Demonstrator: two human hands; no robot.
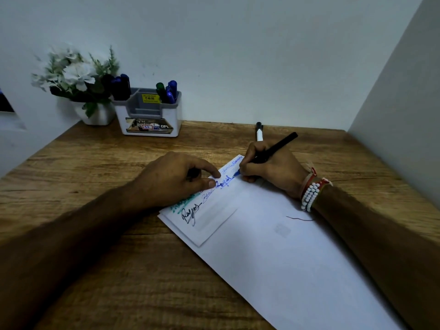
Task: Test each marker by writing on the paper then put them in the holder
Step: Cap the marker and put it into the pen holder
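My right hand (269,167) grips a black-barrelled marker (281,145) whose blue tip touches the white paper (273,246), beside fresh blue writing. My left hand (181,177) rests on the paper's upper left corner, with a dark object that looks like a cap tucked under its fingers. Earlier black, green and blue scribbles sit below that hand. Another marker (259,132), white with a black cap, lies on the table beyond my right hand. The white and grey holder (150,113) stands at the back left with several blue, green and dark markers upright in it.
A white pot of pale artificial flowers (78,79) stands left of the holder against the wall. Walls close in the wooden table (95,163) at the back and on the right. A small folded sheet lies on the larger paper.
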